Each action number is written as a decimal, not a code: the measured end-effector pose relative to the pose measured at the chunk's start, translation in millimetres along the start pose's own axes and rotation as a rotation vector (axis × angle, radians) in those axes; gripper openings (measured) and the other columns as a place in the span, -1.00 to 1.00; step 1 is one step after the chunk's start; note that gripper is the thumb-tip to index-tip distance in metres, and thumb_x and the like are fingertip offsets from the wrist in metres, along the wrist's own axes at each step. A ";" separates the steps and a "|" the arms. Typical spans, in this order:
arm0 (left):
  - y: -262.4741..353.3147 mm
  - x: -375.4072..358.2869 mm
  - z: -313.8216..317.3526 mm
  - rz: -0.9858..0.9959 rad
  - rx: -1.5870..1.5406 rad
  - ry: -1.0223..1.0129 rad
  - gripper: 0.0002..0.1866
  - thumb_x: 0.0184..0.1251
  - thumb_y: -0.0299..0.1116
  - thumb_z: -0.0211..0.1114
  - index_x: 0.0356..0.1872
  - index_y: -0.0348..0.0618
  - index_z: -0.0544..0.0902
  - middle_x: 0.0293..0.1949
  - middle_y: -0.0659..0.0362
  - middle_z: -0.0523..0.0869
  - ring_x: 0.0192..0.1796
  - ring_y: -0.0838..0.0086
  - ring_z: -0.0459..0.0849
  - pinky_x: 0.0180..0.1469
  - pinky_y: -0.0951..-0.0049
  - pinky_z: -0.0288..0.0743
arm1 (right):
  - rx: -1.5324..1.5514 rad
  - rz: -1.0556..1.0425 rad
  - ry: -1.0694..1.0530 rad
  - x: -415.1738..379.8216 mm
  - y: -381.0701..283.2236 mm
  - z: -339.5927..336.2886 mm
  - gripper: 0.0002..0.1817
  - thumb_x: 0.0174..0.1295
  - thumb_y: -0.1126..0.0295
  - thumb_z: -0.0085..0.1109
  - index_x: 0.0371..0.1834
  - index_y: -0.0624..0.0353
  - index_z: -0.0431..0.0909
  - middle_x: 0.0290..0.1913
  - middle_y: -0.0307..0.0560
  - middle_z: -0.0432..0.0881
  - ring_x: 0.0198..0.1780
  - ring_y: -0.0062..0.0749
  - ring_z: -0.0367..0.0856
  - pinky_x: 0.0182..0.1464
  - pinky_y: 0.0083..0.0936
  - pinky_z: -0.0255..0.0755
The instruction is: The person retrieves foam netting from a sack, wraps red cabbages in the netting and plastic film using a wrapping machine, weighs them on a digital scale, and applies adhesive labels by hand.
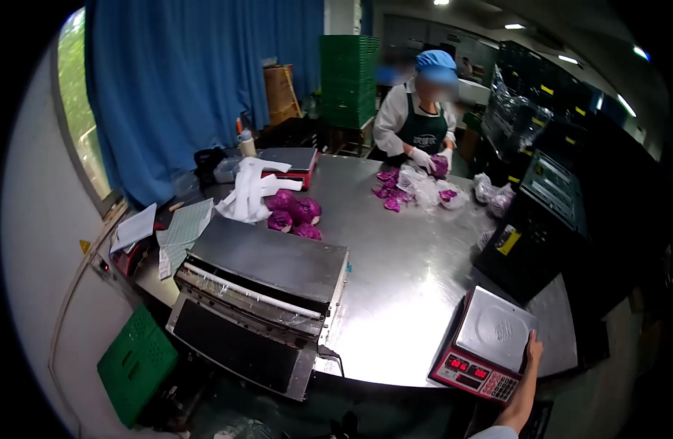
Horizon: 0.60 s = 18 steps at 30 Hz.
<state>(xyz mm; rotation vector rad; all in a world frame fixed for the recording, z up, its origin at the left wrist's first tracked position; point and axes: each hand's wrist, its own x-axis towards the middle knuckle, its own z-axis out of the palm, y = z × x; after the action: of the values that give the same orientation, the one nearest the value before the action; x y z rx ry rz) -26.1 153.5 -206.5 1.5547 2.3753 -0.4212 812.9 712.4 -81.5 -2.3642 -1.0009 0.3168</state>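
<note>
We have our right hand [533,353] at the right edge of the red and silver scale [495,329], on the near right part of the tabletop [395,293]. The fingers touch this edge, but we cannot tell if they close around it. Our left hand is not in view, so we cannot tell its state. The scale shows red lit digits, too small for us to read surely, and no cabbage is on its plate.

On the far side, a co-worker [424,132] in a blue cap holds one purple cabbage [439,167] with white gloves [422,159]. Torn purple leaves [390,192] and white foam nets [418,186] lie just before this person, so we judge that the peeling is only partly done. At left, a small group of purple cabbages [305,211] rests beside the white strips [246,192], behind the metal machine [267,256]. They look already peeled, and we see no wrap on them. The black crate [513,257] stands just beyond our scale.
</note>
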 end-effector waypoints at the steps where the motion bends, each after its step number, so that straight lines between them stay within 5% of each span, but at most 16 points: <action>1: -2.4 5.5 8.4 -0.035 -0.026 -0.066 -0.79 0.21 -0.33 -0.04 -0.30 -0.07 0.58 -0.37 0.13 0.60 -0.32 0.31 0.56 -0.27 0.35 0.43 | 0.024 -0.056 0.019 3.1 7.7 3.7 -0.14 0.04 -0.31 -0.10 -0.30 0.52 0.53 -0.27 0.47 0.52 -0.11 0.25 0.49 -0.07 -0.11 0.32; 11: -36.6 59.3 107.6 -0.033 -0.001 -0.445 -0.66 0.29 -0.12 -0.15 -0.08 0.07 0.54 -0.03 0.16 0.55 0.03 0.32 0.50 -0.01 0.41 0.37 | -0.020 -0.255 0.079 -88.4 -44.9 -5.5 -0.15 0.01 -0.31 -0.04 -0.49 0.56 0.49 -0.48 0.47 0.50 -0.35 0.25 0.53 -0.29 -0.08 0.31; 12: -43.6 67.1 116.9 -0.041 -0.032 -0.454 -0.66 0.28 -0.11 -0.12 -0.11 0.04 0.54 -0.08 0.15 0.56 -0.01 0.35 0.51 -0.03 0.45 0.37 | 0.004 -0.278 0.063 -104.8 -59.9 -9.6 -0.15 0.01 -0.30 -0.03 -0.51 0.57 0.48 -0.49 0.46 0.50 -0.36 0.25 0.53 -0.29 -0.08 0.31; 14: -16.5 58.9 79.2 -0.496 -0.884 -0.053 -0.85 0.00 -0.41 0.24 -0.46 -0.32 0.59 -0.62 0.16 0.51 -0.52 0.41 0.47 -0.41 0.41 0.39 | -0.026 -0.293 0.104 -117.3 -67.8 0.2 -0.15 -0.02 -0.32 -0.02 -0.55 0.54 0.47 -0.53 0.42 0.50 -0.43 0.20 0.51 -0.33 -0.10 0.30; 15: -18.4 62.8 69.9 -0.494 -0.885 -0.059 -0.85 0.00 -0.41 0.24 -0.46 -0.32 0.59 -0.62 0.16 0.51 -0.52 0.41 0.47 -0.41 0.41 0.39 | -0.015 -0.334 0.087 -125.4 -74.8 3.2 -0.15 -0.02 -0.32 -0.02 -0.55 0.53 0.47 -0.54 0.42 0.50 -0.44 0.19 0.50 -0.34 -0.10 0.30; 18: -28.5 67.9 62.4 -0.072 -0.351 -0.041 -0.86 0.10 -0.36 0.14 -0.37 -0.16 0.58 -0.46 0.14 0.58 -0.33 0.37 0.55 -0.27 0.39 0.43 | -0.055 -0.366 0.034 -138.7 -104.6 12.9 -0.16 -0.01 -0.32 -0.03 -0.55 0.51 0.48 -0.53 0.40 0.49 -0.44 0.19 0.49 -0.32 -0.10 0.29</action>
<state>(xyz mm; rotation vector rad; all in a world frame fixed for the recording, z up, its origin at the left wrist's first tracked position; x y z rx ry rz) -74.5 175.7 -287.0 1.2927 2.3241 -0.0426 649.5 677.7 -32.2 -2.1674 -1.4110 0.1099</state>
